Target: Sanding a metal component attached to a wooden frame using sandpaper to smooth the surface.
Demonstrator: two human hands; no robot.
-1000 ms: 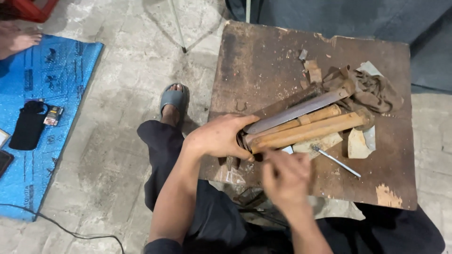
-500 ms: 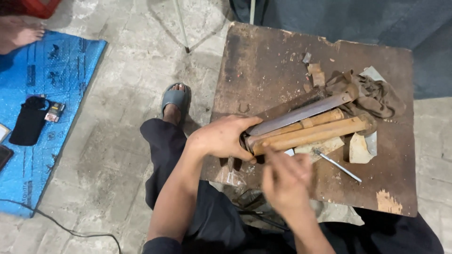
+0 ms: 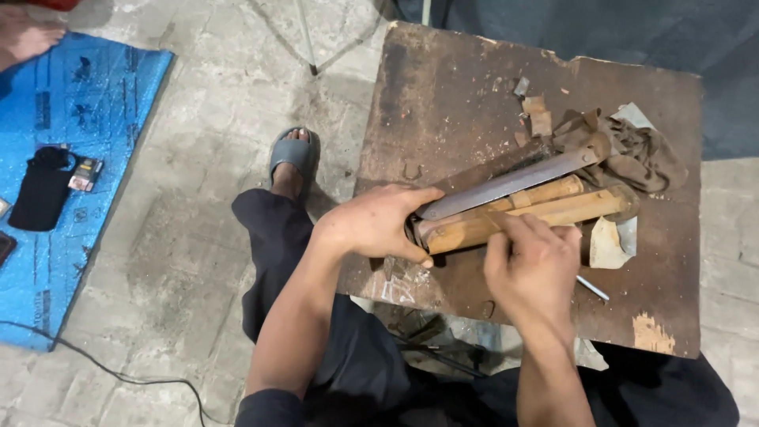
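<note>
Gripping the near end of a bundle of wooden sticks (image 3: 522,212), the person's left hand (image 3: 378,223) is closed around it, thumb underneath and fingers curled over the top. The bundle lies across a worn brown wooden board (image 3: 451,103) that serves as a work table, slanting from the hand up toward the far right. A long flat metal blade (image 3: 506,183) lies along the upper side of the sticks, its near end tucked under the left hand's fingers.

The right hand (image 3: 531,265) rests against the near side of the front stick, fingers bent and pressed on the wood; whether it pinches something small there I cannot tell. Just right of that hand a thin metal rod (image 3: 593,288) pokes out on the board, and beside it lies a pale scrap of paper (image 3: 607,243). A crumpled brown rag (image 3: 632,154) sits at the bundle's far end, with small wood chips (image 3: 538,115) nearby.

On the concrete floor to the left, a foot in a grey sandal (image 3: 292,154), and farther off a blue mat (image 3: 79,158) with a black pouch (image 3: 43,190) on it
</note>
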